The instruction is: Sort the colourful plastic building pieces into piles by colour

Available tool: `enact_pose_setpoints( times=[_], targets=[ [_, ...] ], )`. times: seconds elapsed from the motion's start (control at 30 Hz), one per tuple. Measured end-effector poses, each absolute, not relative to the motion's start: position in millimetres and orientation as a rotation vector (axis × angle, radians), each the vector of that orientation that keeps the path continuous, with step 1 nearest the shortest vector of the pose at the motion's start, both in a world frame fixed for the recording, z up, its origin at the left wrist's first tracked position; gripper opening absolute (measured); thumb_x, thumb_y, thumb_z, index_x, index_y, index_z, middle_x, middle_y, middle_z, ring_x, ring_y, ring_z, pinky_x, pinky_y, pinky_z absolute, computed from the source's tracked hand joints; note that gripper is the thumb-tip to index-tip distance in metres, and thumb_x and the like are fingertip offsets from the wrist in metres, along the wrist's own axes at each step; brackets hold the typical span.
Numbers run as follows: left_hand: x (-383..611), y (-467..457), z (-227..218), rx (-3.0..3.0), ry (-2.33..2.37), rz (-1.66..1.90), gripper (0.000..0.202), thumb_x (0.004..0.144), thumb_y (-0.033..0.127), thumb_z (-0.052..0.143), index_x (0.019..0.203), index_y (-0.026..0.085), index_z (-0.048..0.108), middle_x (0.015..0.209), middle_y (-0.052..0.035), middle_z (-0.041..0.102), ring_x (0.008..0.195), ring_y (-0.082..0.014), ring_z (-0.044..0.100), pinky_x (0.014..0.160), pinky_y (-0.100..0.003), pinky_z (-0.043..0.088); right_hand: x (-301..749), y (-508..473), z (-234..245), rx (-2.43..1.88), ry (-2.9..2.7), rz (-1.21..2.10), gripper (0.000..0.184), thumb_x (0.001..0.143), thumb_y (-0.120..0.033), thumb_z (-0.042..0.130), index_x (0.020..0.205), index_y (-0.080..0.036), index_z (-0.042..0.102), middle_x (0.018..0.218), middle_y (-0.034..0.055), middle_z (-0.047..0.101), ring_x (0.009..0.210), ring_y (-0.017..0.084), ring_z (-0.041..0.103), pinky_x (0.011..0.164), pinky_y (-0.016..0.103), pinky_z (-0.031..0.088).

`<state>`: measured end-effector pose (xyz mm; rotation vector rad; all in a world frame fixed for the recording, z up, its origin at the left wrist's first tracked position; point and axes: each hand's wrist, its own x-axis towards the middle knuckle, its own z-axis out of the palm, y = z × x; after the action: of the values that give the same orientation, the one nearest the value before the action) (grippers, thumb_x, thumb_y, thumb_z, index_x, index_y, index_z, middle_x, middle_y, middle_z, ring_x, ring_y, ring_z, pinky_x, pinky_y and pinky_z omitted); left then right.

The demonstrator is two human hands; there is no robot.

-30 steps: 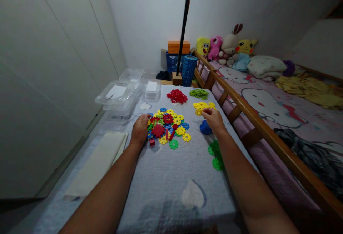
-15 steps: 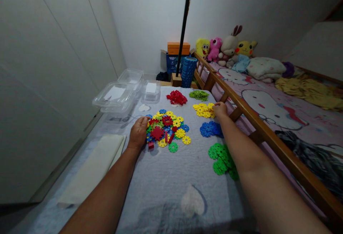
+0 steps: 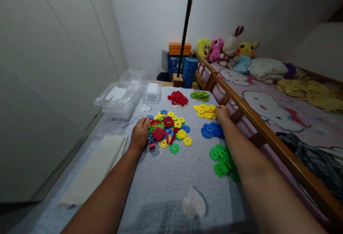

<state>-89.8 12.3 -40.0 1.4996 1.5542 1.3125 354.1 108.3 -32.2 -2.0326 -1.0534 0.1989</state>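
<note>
My left hand (image 3: 139,133) rests at the left edge of a mixed pile of plastic snowflake discs and gears (image 3: 168,128). Its fingers are bent together, and whatever they may hold is hidden. The pile has yellow, blue, green and red pieces, with a large red gear (image 3: 158,134) on top and a small red block (image 3: 152,146) at its front. My right hand (image 3: 222,113) is at the right edge of a heap of yellow discs (image 3: 205,111), fingers closed, their tips partly hidden. Blue discs (image 3: 211,130) and green discs (image 3: 223,160) lie nearer, partly behind my right forearm.
Red pieces (image 3: 178,98) and light green pieces (image 3: 200,96) form heaps at the back. Clear plastic boxes (image 3: 116,96) stand at the back left, a folded cream cloth (image 3: 92,169) at the left. A wooden bed rail (image 3: 241,119) runs along the right side. Behind rises a black pole (image 3: 185,30).
The view has shifted slightly. My right hand's fingertips sit a little further right at the yellow heap's edge. My left hand stays beside the mixed pile.
</note>
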Motion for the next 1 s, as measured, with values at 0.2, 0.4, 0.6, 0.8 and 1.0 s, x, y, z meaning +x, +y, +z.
enact_pose_setpoints(
  times=[0.2, 0.4, 0.6, 0.8, 1.0],
  targets=[
    [-89.7, 11.7, -38.7, 1.516, 1.542, 1.325, 0.047, 0.092, 0.058, 0.045, 0.102, 0.021, 0.071, 0.109, -0.0097, 0.074, 0.107, -0.0267, 0.066, 0.103, -0.04, 0.048, 322.3, 70.3, -4.1, -1.88, -0.966, 0.328, 0.02, 0.066, -0.021, 0.061, 0.082, -0.015, 0.072, 0.079, 0.0051, 0.072, 0.074, 0.019, 0.064, 0.067, 0.027, 0.049],
    [-89.2, 12.2, -38.8, 1.516, 1.541, 1.316, 0.048, 0.091, 0.058, 0.044, 0.103, 0.02, 0.071, 0.108, -0.0101, 0.074, 0.106, -0.0264, 0.066, 0.101, -0.04, 0.049, 241.4, 14.1, 9.4, -1.629, -1.404, 0.585, 0.018, 0.074, -0.026, 0.061, 0.086, -0.018, 0.073, 0.083, 0.0029, 0.072, 0.074, 0.018, 0.064, 0.073, 0.029, 0.05],
    [-89.1, 11.3, -38.3, 1.513, 1.533, 1.322, 0.048, 0.091, 0.058, 0.045, 0.102, 0.019, 0.07, 0.109, -0.0102, 0.074, 0.106, -0.0265, 0.066, 0.101, -0.041, 0.048, 175.2, -26.9, -17.5, -1.736, -1.854, 0.343, 0.025, 0.085, -0.022, 0.061, 0.105, -0.019, 0.074, 0.109, 0.0106, 0.073, 0.102, 0.024, 0.063, 0.095, 0.036, 0.047],
    [-86.1, 10.7, -34.5, 1.514, 1.543, 1.325, 0.046, 0.091, 0.056, 0.044, 0.101, 0.019, 0.07, 0.106, -0.0097, 0.074, 0.104, -0.026, 0.066, 0.099, -0.04, 0.048, 155.2, -34.9, -32.0, -1.777, -1.958, 0.185, 0.047, 0.091, -0.029, 0.058, 0.137, -0.018, 0.061, 0.141, 0.0146, 0.059, 0.125, 0.03, 0.05, 0.105, 0.042, 0.04],
    [-85.4, 9.3, -34.8, 1.522, 1.541, 1.324, 0.044, 0.092, 0.053, 0.043, 0.102, 0.019, 0.069, 0.106, -0.0089, 0.073, 0.103, -0.0247, 0.065, 0.099, -0.038, 0.048, 149.7, -38.8, -29.1, -1.795, -2.005, 0.119, 0.045, 0.087, -0.026, 0.06, 0.13, -0.017, 0.063, 0.13, 0.0144, 0.06, 0.118, 0.031, 0.048, 0.102, 0.042, 0.039]
  ],
)
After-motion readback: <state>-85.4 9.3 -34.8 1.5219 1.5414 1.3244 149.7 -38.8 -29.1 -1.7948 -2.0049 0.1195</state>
